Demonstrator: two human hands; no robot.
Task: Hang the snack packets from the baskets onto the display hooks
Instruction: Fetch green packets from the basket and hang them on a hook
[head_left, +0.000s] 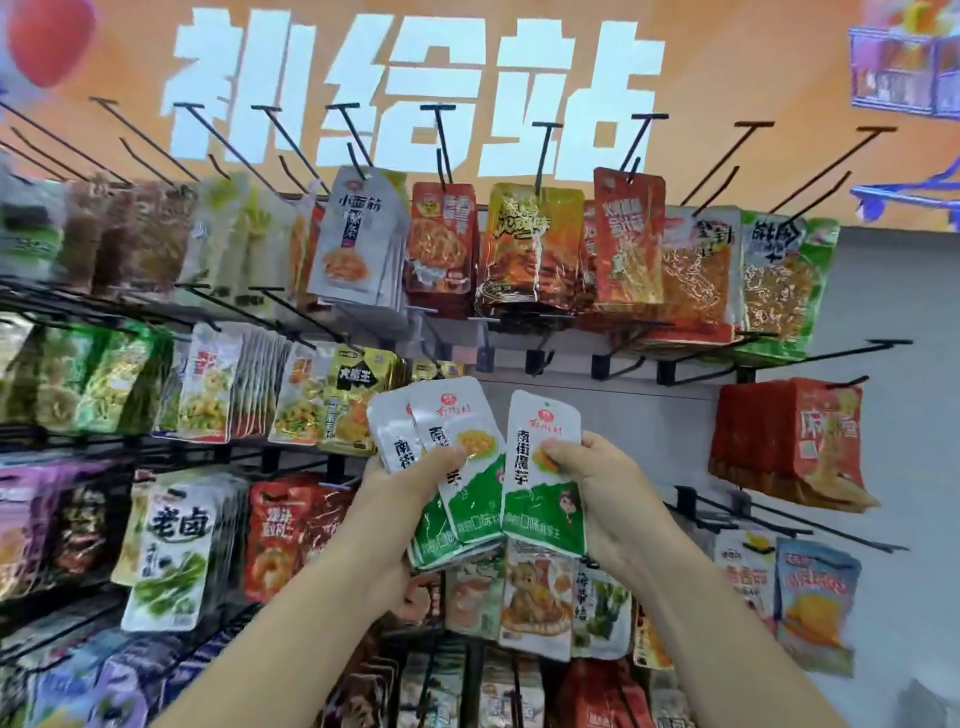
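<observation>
White-and-green foil snack packets (457, 499): fanned stack gripped in left hand (400, 493), one separate matching packet (540, 499) pinched in right hand (597, 478), both held before bare grey back panel (597, 415). Risk: loose fan slips while the small punch-hole hunts an empty black wire hook (537, 358). Orange banner (467, 62) overhead; neighbouring hooks crowded.

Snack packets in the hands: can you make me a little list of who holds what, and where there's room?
left hand: grips a fan of white-green packets
right hand: pinches one matching packet
bare hook: on the right, above the red packs
</observation>
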